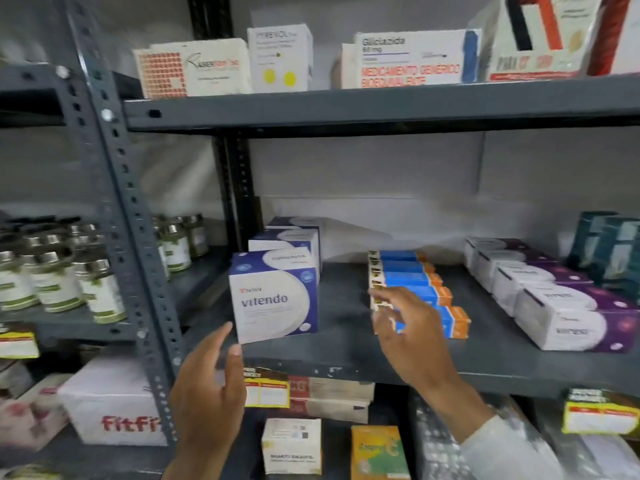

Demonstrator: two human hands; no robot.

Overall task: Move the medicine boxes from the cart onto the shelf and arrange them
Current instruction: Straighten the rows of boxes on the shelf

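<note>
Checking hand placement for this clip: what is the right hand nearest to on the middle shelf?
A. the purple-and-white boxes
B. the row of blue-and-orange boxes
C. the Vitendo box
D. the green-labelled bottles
B: the right hand overlaps the row of blue-and-orange boxes, fingers spread.

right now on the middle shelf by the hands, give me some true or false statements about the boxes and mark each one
1. The white and blue vitendo box stands upright at the front of a row of three like boxes. True.
2. The left hand grips the vitendo box. False: it is open just below and left of the box, closed on nothing.
3. The blue and orange boxes lie in a row running front to back. True.
4. The right hand is at the white and purple boxes. False: it is spread in front of the blue and orange row.
5. The grey metal middle shelf holds green-labelled bottles between the two hands. False: that stretch is bare.
</note>
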